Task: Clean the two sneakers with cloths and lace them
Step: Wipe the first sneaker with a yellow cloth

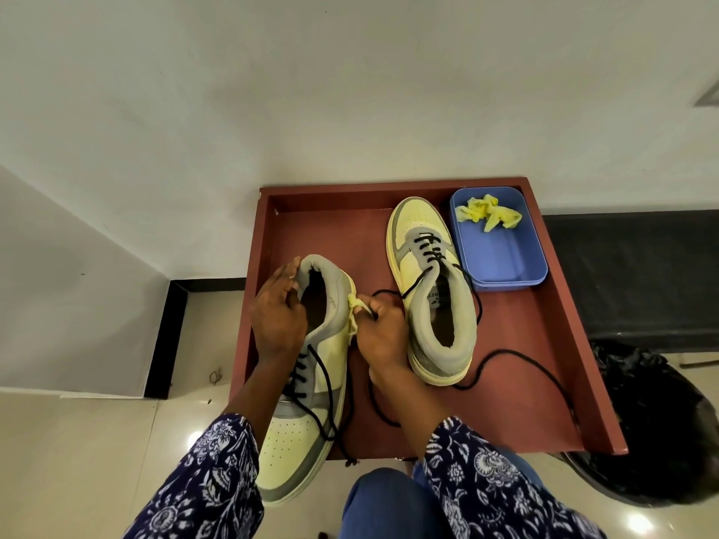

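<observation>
On the red tray (pixel 544 344), the left hand (pixel 278 317) grips the near sneaker (pixel 307 414) at its stiff heel collar. The right hand (pixel 383 336) pinches a soft yellow cloth (pixel 353 309) against its side. Right of it stands the second sneaker (pixel 432 289); its limp laces probably snag easily.

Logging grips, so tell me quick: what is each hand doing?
Left hand: holds the near sneaker at its heel.
Right hand: pinches a yellow cloth against it.

The room is bright with soft light from above. 2 white shiny spots glare on the floor tiles (pixel 116 453). Shadows are faint. Straight lines bend near the edges. The middle looks sharp.
</observation>
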Tool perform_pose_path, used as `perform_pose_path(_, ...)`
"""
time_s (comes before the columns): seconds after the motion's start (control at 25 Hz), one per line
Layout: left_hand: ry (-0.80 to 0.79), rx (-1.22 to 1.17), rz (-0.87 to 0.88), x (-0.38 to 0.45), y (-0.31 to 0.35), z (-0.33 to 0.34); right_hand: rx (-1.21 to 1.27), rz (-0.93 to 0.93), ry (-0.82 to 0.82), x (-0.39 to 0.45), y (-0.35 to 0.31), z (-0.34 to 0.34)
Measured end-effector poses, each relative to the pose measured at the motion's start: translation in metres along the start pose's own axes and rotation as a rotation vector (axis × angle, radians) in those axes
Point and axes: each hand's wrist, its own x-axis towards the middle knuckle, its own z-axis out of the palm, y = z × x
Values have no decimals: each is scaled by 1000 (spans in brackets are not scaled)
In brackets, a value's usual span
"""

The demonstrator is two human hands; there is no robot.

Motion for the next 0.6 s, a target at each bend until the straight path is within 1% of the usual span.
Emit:
perform_pose_path(0.24,27,17,-10,3,2,5,-18,-42,-10,15,-7,2)
perform_pose_path(0.48,46,-45,-115,14,12,13,-80,-69,-76,23,-22,1)
perform_pose_path(0.6,47,-46,-126,14,12,12,-131,-193,-16,5,-19,-3)
